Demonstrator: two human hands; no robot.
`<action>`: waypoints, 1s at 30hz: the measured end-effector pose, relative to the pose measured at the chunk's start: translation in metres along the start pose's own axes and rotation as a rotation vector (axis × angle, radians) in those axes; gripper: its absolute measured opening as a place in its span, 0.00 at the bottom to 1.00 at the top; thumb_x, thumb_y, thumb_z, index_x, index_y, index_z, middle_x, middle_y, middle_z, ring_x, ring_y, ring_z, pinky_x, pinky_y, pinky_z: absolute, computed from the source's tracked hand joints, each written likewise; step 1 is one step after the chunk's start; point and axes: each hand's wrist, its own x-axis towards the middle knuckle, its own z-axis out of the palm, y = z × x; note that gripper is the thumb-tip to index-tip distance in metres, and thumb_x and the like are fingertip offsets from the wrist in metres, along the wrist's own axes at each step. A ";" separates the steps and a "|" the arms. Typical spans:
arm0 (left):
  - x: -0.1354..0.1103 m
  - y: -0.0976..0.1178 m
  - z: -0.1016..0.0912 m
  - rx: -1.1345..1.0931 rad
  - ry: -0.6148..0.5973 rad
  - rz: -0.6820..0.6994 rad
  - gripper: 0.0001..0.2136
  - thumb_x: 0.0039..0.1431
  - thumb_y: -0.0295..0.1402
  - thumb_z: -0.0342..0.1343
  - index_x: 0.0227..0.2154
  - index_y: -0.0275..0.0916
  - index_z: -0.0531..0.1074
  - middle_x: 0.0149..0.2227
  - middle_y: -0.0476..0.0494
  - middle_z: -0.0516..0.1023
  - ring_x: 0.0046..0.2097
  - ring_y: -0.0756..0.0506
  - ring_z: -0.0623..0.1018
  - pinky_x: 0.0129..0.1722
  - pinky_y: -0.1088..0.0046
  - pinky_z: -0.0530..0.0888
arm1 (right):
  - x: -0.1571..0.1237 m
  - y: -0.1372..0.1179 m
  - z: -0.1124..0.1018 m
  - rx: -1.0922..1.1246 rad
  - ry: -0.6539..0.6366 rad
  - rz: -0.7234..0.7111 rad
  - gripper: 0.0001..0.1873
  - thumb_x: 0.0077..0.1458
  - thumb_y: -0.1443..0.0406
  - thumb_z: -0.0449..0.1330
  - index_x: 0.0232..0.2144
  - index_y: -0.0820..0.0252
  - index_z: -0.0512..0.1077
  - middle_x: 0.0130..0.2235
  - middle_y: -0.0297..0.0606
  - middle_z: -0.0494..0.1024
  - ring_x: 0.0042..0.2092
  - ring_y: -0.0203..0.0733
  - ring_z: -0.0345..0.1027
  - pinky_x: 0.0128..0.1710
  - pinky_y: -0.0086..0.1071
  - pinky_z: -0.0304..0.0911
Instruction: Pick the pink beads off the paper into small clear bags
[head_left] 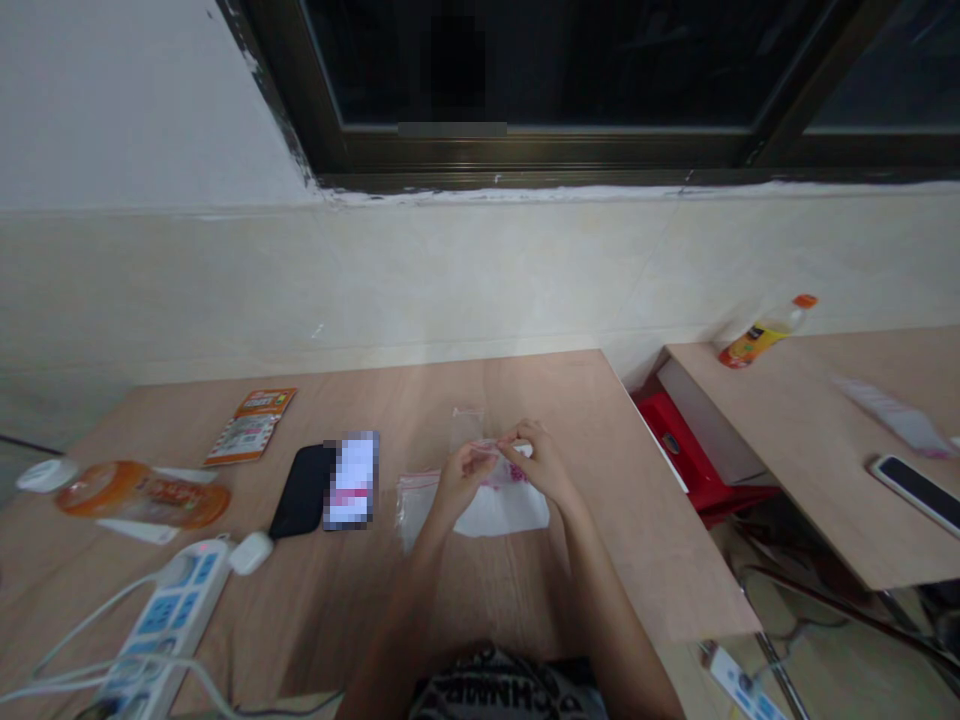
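Note:
My left hand [463, 472] and my right hand [534, 458] meet over the middle of the wooden table [375, 600]. Both pinch the top edge of a small clear plastic bag [495, 468] with pink bits inside. Under my hands lies a white piece of plastic or paper [499, 510], and another clear zip bag [417, 495] lies flat just left of it. A further small clear bag [468, 418] lies beyond my hands.
A black phone [304, 490] and a pixelated card lie left of the bags. Farther left are an orange bottle [142, 494] on its side, an orange leaflet [252, 425], a power strip [169, 620] with cables and a white adapter [252, 552]. A second table [810, 450] at right carries a bottle [765, 333] and phone [916, 490].

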 end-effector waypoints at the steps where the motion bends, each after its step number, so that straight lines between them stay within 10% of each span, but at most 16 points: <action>1: 0.000 -0.001 -0.001 0.007 -0.025 0.021 0.15 0.48 0.41 0.65 0.35 0.37 0.75 0.37 0.41 0.82 0.40 0.45 0.80 0.42 0.70 0.74 | -0.001 0.000 0.001 -0.009 -0.028 0.000 0.10 0.58 0.60 0.59 0.29 0.58 0.75 0.33 0.38 0.76 0.39 0.42 0.69 0.42 0.35 0.60; 30: -0.017 0.017 0.000 0.044 0.085 0.008 0.16 0.48 0.47 0.62 0.25 0.37 0.72 0.25 0.50 0.75 0.26 0.48 0.78 0.26 0.76 0.74 | -0.023 0.012 0.002 0.187 0.125 0.093 0.08 0.52 0.64 0.59 0.37 0.58 0.69 0.32 0.36 0.74 0.33 0.40 0.66 0.35 0.33 0.62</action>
